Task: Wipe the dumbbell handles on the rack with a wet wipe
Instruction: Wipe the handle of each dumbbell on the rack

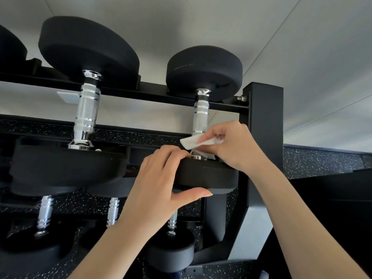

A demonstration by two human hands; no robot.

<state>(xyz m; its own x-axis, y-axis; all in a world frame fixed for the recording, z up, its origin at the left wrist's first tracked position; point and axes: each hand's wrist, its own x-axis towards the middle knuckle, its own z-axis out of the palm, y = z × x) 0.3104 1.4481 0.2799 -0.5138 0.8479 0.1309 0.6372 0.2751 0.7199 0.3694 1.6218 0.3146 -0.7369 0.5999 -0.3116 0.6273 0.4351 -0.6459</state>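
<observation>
On the black rack [263,121], our left hand [159,178] clamps the rightmost dumbbell's near head [207,174] while our right hand [231,143] pinches the wipe [191,143] at the handle [200,117] base; we should wrap fully and twist upward.

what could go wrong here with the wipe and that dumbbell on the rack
1. The right hand holds the wipe only at the near end of the handle, so the upper part may get missed.
2. The left hand grips the dumbbell's near head; a hard pull could shift it on the rack.
3. The wipe's loose end may snag at the collar.
</observation>
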